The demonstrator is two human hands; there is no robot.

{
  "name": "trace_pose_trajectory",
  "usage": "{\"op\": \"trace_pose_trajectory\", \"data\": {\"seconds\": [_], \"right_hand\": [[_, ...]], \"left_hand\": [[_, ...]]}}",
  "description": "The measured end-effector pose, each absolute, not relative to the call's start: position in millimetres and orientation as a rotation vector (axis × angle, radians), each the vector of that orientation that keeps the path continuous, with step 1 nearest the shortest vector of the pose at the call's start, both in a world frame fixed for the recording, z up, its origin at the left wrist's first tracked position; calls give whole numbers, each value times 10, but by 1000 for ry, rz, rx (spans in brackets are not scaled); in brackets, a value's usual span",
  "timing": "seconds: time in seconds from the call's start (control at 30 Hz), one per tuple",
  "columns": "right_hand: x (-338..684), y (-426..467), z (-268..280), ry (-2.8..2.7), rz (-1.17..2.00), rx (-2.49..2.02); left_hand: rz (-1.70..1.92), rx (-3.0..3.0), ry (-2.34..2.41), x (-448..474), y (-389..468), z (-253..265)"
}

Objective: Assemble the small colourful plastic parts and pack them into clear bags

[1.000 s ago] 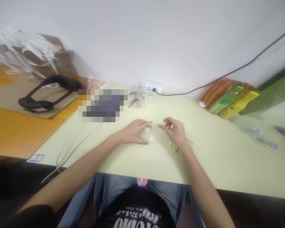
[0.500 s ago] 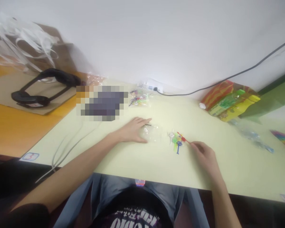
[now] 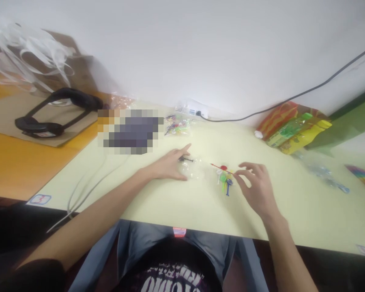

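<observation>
Coloured pieces [image 3: 223, 178] already lie loose on the counter [image 3: 176, 202], the right hand [image 3: 257, 188] has a red stick [image 3: 223, 167] pinched in its grip over them, and a black piece [image 3: 188, 160] remains at the clear bag [image 3: 194, 172] beside the spread left hand [image 3: 169, 165].

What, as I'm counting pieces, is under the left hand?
Clear plastic and a dark piece show at the edge of the left hand; anything its palm covers is hidden.

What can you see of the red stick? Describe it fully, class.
The red stick is thin and straight, apparently plastic, with a round disc near its middle and an arrow-like left tip. It slants across the small coloured pieces, its right end pinched by the right hand. Whether it touches those pieces is unclear.
</observation>
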State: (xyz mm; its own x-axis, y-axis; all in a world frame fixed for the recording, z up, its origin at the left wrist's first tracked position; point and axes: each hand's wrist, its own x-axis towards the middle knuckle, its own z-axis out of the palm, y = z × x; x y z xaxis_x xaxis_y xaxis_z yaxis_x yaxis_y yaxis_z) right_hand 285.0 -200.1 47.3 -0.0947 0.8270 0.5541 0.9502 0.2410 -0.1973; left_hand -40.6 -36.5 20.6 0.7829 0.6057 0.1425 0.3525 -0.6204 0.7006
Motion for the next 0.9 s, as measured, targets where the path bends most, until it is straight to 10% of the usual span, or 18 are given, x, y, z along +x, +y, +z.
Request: {"op": "trace_pose_trajectory", "data": {"seconds": [0.9], "right_hand": [[1990,-820,111,-2268,53,-1439]], "left_hand": [[468,2401,714,-391,-375,206]]}}
